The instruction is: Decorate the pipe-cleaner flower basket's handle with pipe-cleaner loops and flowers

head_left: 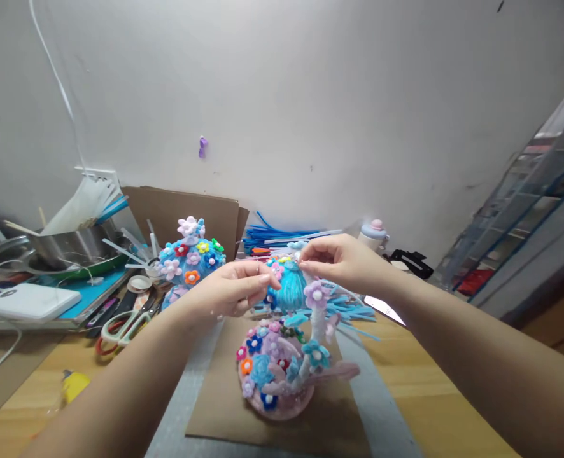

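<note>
A pipe-cleaner flower ornament (317,324) stands in front of me, with a pale stem curving up from its round pink base (286,410). Fuzzy flowers in blue, orange, pink and lilac cover the base's left part. Near the stem's top is a blue fuzzy ball (290,289) with small flowers on its left side. At the ball's upper right, my right hand (332,259) has its thumb and fingers pinched together; what lies between them is hidden. My left hand (239,287) is closed by the ball's left side, fingertips bent toward it. Whether it grips anything is too small to tell.
Brown cardboard (215,407) lies beneath the ornament. Behind on the left stands another flower-covered blue ball (191,257). Scissors (124,327), a steel pot (74,248) and a white power bank (31,300) are further left. Blue pipe cleaners (282,236) and a bottle (373,235) sit by the wall.
</note>
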Available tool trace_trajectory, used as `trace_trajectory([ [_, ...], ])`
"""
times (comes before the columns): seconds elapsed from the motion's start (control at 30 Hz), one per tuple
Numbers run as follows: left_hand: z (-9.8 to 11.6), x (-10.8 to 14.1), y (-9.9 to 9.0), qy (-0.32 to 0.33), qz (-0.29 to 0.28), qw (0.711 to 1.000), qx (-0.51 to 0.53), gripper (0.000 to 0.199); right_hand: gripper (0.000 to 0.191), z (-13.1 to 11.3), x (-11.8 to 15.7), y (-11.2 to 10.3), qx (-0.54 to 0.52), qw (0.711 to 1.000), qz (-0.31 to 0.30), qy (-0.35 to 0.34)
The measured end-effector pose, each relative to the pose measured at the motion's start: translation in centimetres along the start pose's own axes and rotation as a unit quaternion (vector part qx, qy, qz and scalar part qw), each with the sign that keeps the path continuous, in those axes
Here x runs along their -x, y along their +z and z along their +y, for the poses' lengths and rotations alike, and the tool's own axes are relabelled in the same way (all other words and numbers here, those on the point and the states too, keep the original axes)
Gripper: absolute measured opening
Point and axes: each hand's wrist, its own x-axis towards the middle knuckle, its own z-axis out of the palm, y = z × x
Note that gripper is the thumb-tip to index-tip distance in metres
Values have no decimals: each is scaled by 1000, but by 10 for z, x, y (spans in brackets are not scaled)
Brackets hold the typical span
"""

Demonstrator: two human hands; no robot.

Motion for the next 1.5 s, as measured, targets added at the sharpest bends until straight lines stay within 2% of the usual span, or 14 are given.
trace_trajectory([
  [0.07,2,-3,2,33,34,999,10,28,14,2,5,3,-10,1000,26,2],
  [0.13,5,-6,5,52,44,998,11,26,14,5,11,5,-33,998,52,9],
  [0.27,16,-11,17,62,46,997,-28,23,17,10,24,6,-118,990,67,26],
  [0.33,22,-15,21,60,69,993,-71,23,18,11,28,4,-160,984,73,30],
  [0.4,26,-20,20,75,102,985,-120,23,19,11,31,2,-189,978,82,31],
  [0.5,28,-26,9,124,147,963,-188,23,21,9,29,3,-200,975,93,22],
  [0.67,13,-27,-16,154,219,932,-243,28,17,7,18,14,-147,983,108,-9],
  [0.77,0,-25,-24,144,246,928,-240,27,15,9,15,20,-132,985,110,-16],
  [0.97,-14,-13,-28,107,287,930,-204,28,18,23,31,23,-182,969,166,10],
  [1.1,-21,2,-26,132,306,907,-259,30,18,47,48,30,-200,958,194,71],
  [1.23,-33,15,-24,115,305,876,-356,28,13,74,61,40,-256,949,143,118],
  [1.33,-37,21,-25,90,281,867,-401,28,18,87,66,47,-328,936,80,96],
  [1.4,-37,23,-27,79,251,865,-427,29,26,90,66,51,-380,921,39,75],
  [1.5,-36,25,-31,56,182,872,-450,31,40,89,63,55,-454,886,-33,93],
])
